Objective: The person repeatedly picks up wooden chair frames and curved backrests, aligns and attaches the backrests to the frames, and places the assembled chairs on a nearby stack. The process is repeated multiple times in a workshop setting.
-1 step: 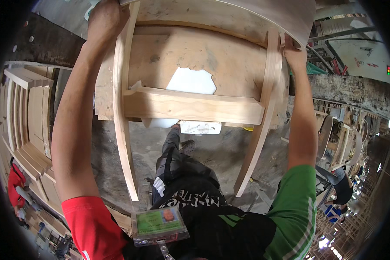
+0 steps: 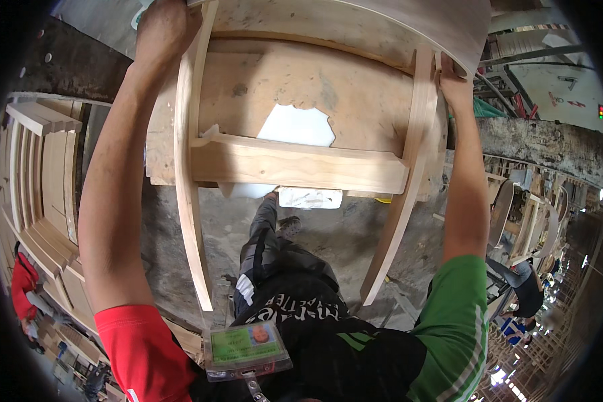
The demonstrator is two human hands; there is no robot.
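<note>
A pale wooden chair frame (image 2: pixel 298 164) spans the middle, with a left leg (image 2: pixel 189 174), a right leg (image 2: pixel 409 144) and a crossbar between them. At the top sits a wide curved wooden panel (image 2: pixel 442 27), partly cut off by the picture edge. My left hand (image 2: pixel 167 30) is closed at the upper end of the left leg; its fingertips are hidden. My right hand (image 2: pixel 457 84) grips the frame where the right leg meets the curved panel, its fingers partly tucked under the panel. Both arms are stretched forward.
Beneath the frame is a worn wooden board (image 2: pixel 248 80) with a torn white sheet (image 2: pixel 298 126) and a white block (image 2: pixel 309 197) at its near edge. Stacked wooden parts (image 2: pixel 40 174) stand at left. A dark beam (image 2: pixel 536 144) runs right. Other people (image 2: pixel 529 291) are farther off.
</note>
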